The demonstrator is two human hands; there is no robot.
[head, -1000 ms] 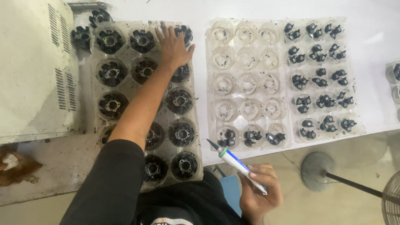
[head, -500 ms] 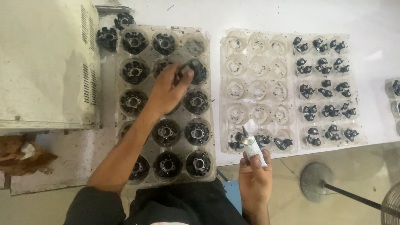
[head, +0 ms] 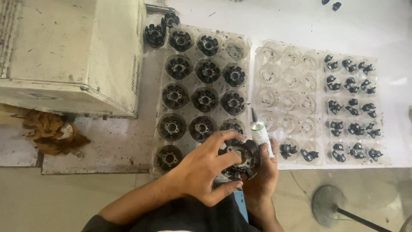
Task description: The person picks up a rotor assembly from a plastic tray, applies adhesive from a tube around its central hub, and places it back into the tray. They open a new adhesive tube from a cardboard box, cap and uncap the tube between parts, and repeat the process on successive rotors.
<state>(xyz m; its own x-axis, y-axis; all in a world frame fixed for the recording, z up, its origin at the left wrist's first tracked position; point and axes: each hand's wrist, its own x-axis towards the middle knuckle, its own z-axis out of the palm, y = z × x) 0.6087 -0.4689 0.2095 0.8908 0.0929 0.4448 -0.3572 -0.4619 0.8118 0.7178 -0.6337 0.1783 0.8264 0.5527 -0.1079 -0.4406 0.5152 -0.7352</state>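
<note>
A round black part (head: 239,158), ring-shaped with a pale hollow centre and notched edges, is held over the near edge of the table, between both hands and just above the person's lap. The left hand (head: 201,172) pinches it from the left, its fingers spread across the top rim and its thumb pressed under the near edge. The right hand (head: 262,174) supports the part from the right and below, while also gripping a white tube (head: 260,131) with a dark pointed nozzle that sticks up and away just beyond the part; its fingers are curled closed around both. Directly beyond the grip lies a clear tray (head: 197,99) of round pockets, most holding more black rings of the same kind, with one far-corner pocket looking bare. Right of the grip sits a second clear tray (head: 287,99) with mostly hollow pockets and a few small black clips (head: 300,152) in its nearest row. Further right, a third tray (head: 352,111) is filled with small black clips in every pocket. Far to the left of the grip stands a dirty cream metal box (head: 68,56) with vent slots, and a brown rag (head: 53,131) lies below it. All rest on a scuffed white table (head: 386,38). Below right of the grip, on a beige floor, is a round grey stand base (head: 328,204).
</note>
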